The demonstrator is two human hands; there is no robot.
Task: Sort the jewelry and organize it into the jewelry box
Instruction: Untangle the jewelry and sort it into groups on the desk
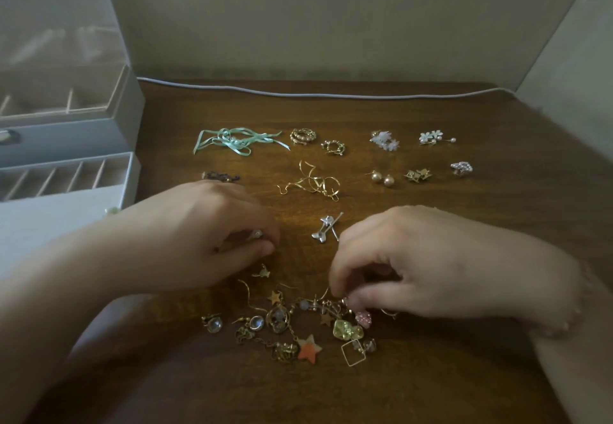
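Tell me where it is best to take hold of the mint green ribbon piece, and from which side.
Probably pinch the mint green ribbon piece at its knotted centre, from above: it lies flat on the wooden table, and its loose tails would trail.

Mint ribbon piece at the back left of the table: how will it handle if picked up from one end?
The mint ribbon piece is probably floppy: thin loose strands lie in slack loops flat on the table. It likely trails and swings, since several free ends splay outward. The pale beads at its knot may weigh down the middle, though that detail is small.
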